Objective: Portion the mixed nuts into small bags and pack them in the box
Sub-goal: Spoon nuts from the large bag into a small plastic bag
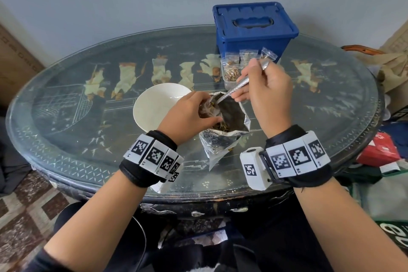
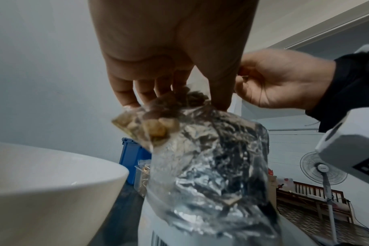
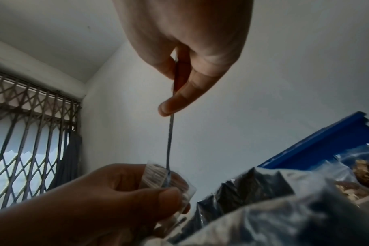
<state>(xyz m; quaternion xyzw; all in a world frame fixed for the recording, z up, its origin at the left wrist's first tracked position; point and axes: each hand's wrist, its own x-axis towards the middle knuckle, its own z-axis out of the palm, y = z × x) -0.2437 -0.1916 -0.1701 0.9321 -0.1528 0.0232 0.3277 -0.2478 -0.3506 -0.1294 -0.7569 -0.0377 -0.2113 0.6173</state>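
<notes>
Pinching a small clear bag (image 1: 208, 107) by its mouth, the left hand (image 1: 187, 115) has its fingers (image 2: 126, 93) curled close together over the open foil pouch (image 1: 227, 130) of mixed nuts; the bag already holds some nuts. The right hand (image 1: 267, 95) grips a metal spoon (image 1: 239, 85), thumb and forefinger clamped on the handle, the bowl end dipping into the small bag's mouth. Foil pouch stands on the bench (image 1: 66, 139) just right of a white bowl (image 1: 154, 106). Behind it several filled bags (image 1: 231, 70) lie against a blue box (image 1: 254, 31), its lid shut. Wrist bands carry square black-and-white codes; their small lettering is too fine to read.
</notes>
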